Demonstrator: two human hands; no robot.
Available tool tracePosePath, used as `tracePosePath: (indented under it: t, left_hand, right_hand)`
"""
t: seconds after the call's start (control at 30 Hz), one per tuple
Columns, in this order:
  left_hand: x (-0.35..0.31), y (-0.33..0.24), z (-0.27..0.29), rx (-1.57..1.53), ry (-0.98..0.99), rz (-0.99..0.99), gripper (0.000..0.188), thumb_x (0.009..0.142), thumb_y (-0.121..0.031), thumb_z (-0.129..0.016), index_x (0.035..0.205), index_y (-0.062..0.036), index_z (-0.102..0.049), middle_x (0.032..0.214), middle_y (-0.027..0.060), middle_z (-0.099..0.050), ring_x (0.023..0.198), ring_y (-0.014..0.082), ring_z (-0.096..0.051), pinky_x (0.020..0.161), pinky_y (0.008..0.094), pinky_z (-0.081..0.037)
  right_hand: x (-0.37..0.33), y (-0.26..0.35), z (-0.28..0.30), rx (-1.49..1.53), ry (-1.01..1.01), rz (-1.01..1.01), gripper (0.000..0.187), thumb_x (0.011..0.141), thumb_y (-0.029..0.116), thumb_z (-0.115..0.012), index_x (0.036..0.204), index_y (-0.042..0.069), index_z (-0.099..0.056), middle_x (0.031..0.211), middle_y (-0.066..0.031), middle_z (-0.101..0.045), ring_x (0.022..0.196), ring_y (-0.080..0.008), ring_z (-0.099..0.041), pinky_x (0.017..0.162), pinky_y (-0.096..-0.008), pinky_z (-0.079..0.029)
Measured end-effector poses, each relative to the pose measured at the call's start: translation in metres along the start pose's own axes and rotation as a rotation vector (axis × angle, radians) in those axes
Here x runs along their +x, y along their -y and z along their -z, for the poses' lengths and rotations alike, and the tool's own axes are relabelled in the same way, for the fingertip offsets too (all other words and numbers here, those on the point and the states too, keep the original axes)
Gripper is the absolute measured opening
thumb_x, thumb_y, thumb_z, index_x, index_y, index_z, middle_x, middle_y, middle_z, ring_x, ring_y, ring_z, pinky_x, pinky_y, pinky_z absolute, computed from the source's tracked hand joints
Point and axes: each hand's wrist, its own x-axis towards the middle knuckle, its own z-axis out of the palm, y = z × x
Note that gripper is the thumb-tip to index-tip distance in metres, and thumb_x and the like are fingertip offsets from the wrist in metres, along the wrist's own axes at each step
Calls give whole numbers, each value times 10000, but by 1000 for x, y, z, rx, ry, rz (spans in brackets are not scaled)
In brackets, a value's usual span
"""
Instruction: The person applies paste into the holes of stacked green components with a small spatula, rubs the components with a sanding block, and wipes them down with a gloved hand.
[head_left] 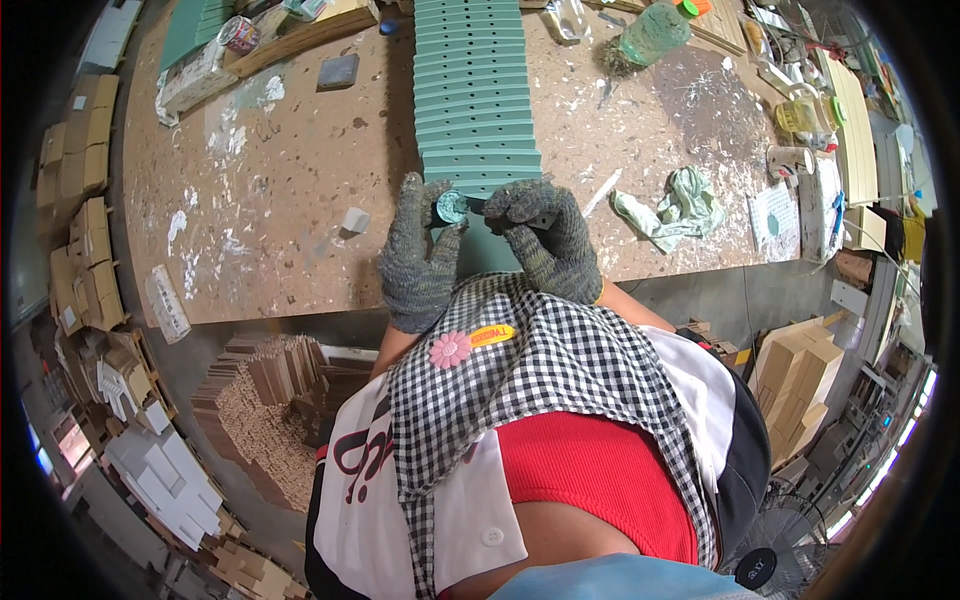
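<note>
My left hand (415, 268), in a grey knit glove, curls its thumb and fingers round a small round cup (452, 207) with teal paste inside. To its right, my right hand (562, 258), gloved the same way, has its fingers pinched together. A thin dark edge shows between that hand and the cup, but what the fingers hold is mostly hidden. Under and beyond both hands runs a long row of overlapping green slats (478, 110), each with small dark holes. The nearest slat reaches toward my checked apron.
A paint-spattered workbench (270, 220) carries a grey block (338, 72) and a small white block (355, 220) on the left. At right are a crumpled pale green rag (685, 205), a green-capped plastic bottle (655, 35) and a stained white sheet (774, 222). Wood strips (265, 420) are stacked below.
</note>
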Motion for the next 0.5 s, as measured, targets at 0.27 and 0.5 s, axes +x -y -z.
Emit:
tracePosePath:
  t: [0.27, 0.5]
  left_hand:
    - [-1, 2, 1, 50, -6, -65, 688, 901, 83, -627, 1522, -1, -340, 1352, 161, -588, 1211, 247, -595, 1027, 356, -494]
    - [0, 0, 0, 59, -6, -53, 738, 882, 107, -640, 1533, 3, -306, 1368, 176, -576, 1222, 266, -592, 1025, 369, -504]
  right_hand:
    - [2, 3, 0, -122, 36, -11, 241, 966, -25, -578, 1176, 47, -487, 1203, -159, -591, 1081, -238, -628, 917, -370, -536]
    - [1, 2, -4, -93, -70, -56, 225, 960, 5, -612, 1121, 66, -467, 1165, -185, -608, 1024, -244, -646, 835, -362, -573]
